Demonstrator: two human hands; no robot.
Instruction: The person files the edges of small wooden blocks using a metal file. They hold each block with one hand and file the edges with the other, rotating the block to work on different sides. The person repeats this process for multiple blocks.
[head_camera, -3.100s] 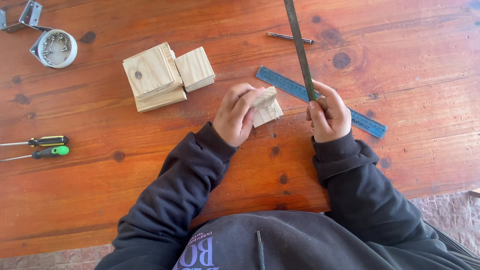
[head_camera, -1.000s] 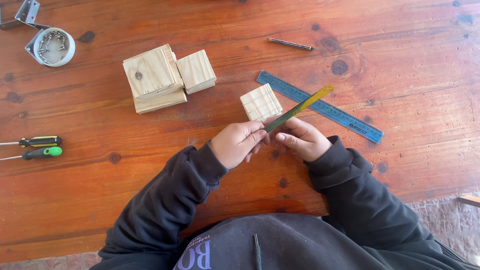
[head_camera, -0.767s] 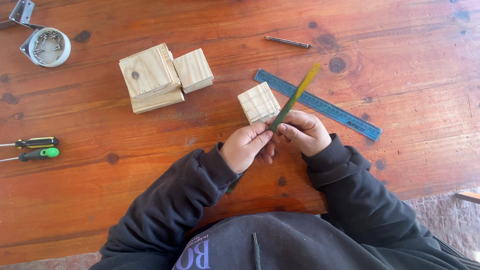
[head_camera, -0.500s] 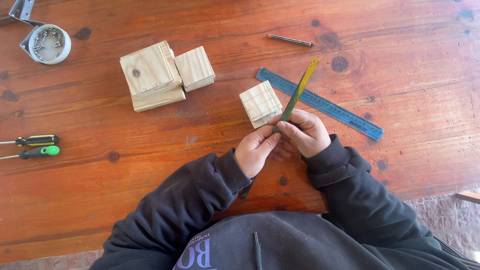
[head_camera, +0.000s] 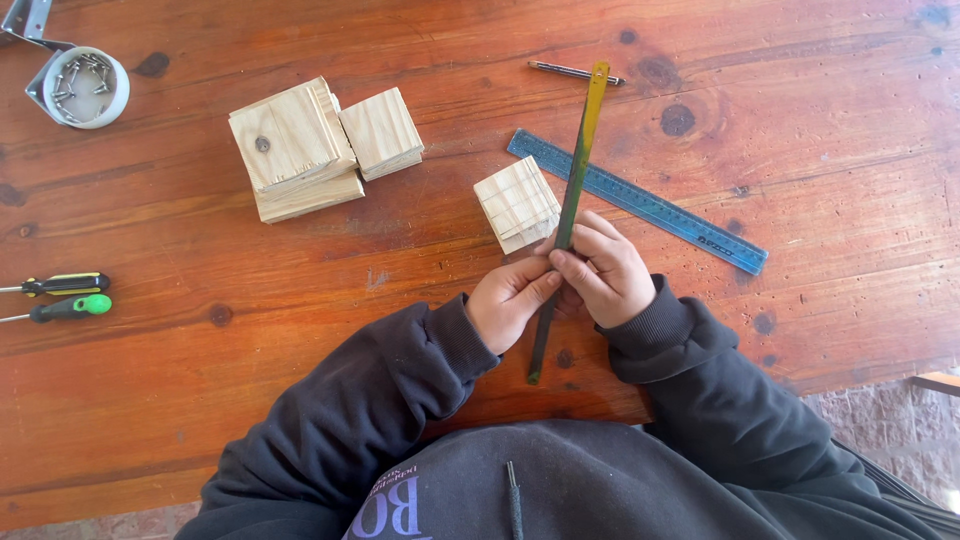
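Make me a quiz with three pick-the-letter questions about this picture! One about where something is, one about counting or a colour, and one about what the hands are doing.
1. Where is the white tub of screws?
A. far left corner of the table
B. beside the blue ruler
C. on top of a wood block

2. How many screwdrivers lie at the left edge?
A. one
B. two
C. four

3. What is happening with the thin saw blade?
A. it lies alone on the table
B. it is stuck in a block
C. both hands hold it

Answers:
1. A: the tub sits at the top left, far from the ruler and the blocks.
2. B: one has a yellow and black handle, the other a green one.
3. C: the left hand and right hand pinch it near the small wood block.
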